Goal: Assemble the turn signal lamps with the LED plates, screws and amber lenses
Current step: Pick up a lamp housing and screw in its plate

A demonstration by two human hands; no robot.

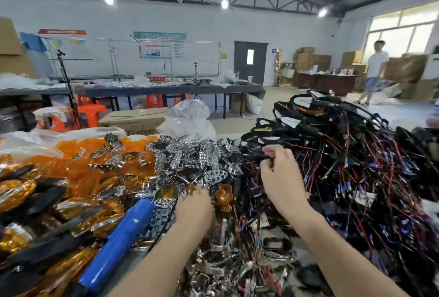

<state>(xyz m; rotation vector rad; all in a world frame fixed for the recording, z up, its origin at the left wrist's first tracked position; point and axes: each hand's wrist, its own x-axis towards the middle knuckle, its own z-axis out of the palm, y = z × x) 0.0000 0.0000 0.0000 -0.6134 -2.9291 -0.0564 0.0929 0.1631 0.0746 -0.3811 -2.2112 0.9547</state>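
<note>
A heap of chrome LED plates (202,161) lies in the middle of the bench. Loose amber lenses (78,163) are piled to its left. A big tangle of black lamp housings with red and black wires (351,154) fills the right side. My left hand (193,208) reaches into the near edge of the plate heap, its fingers buried among the plates, so what it holds is hidden. My right hand (280,178) pinches a black wired housing at the left edge of the tangle. A small amber lamp piece (224,195) lies between my hands.
A blue electric screwdriver (118,237) lies at an angle by my left forearm. Assembled amber-and-black lamps (28,201) are stacked at the far left. Clear plastic bags (190,118) stand behind the plates. A person (374,71) walks at the back right near stacked boxes.
</note>
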